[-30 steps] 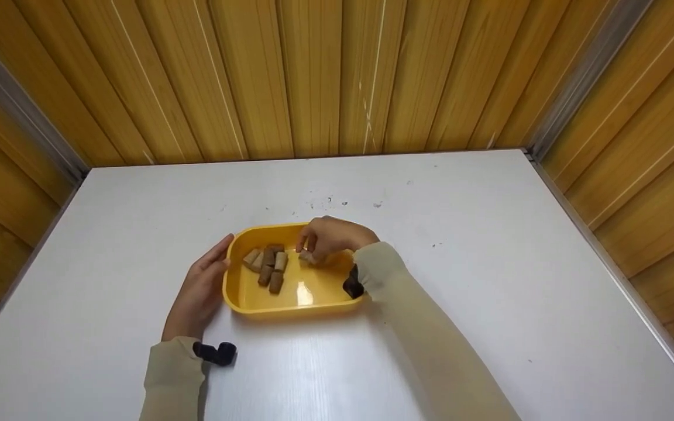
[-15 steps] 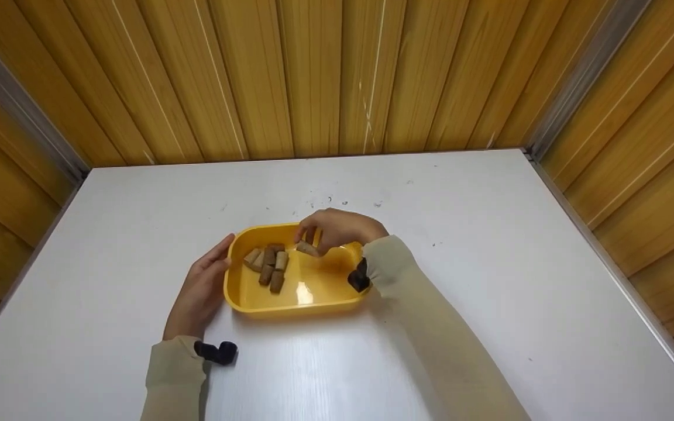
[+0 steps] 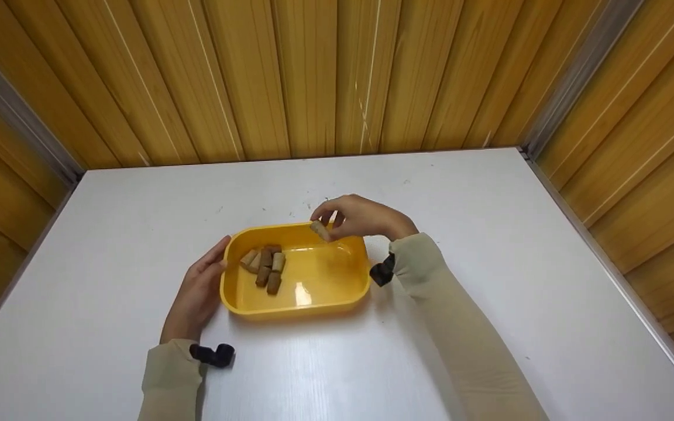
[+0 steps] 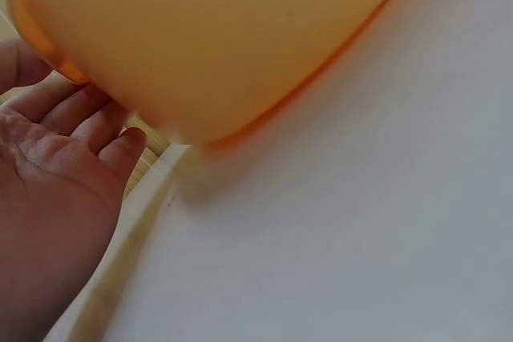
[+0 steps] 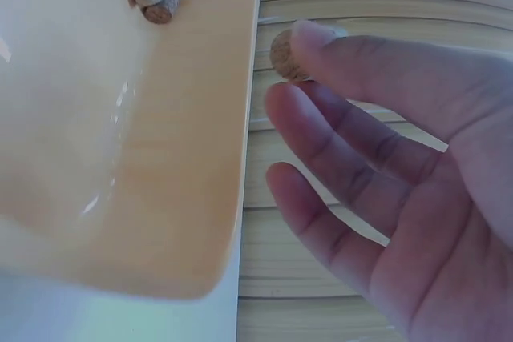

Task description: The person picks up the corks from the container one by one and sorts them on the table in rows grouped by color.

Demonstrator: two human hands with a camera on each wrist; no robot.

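A yellow plastic tray (image 3: 331,275) lies on the white table in the head view. Several corks, some light and some darker brown, lie bunched in its left part, among them a dark cork (image 3: 274,283). My left hand (image 3: 196,292) rests against the tray's left end, fingers and thumb at the outer wall; in the left wrist view some fingertips are hidden by the tray. My right hand (image 3: 366,216) pinches a light cork (image 3: 320,230) between thumb and fingers above the tray's far rim. In the right wrist view, the cork's round end (image 5: 284,58) shows beside the thumb.
The white table (image 3: 138,222) carries small dark marks beyond the tray. Wood-patterned panels (image 3: 313,82) wall it in at the back and both sides. A black wrist camera (image 3: 382,272) on the right sleeve sits close to the tray's right end.
My right hand has lifted the light cork from the tray floor and moved it up, back and right toward the far rim. The left hand stays at the tray.
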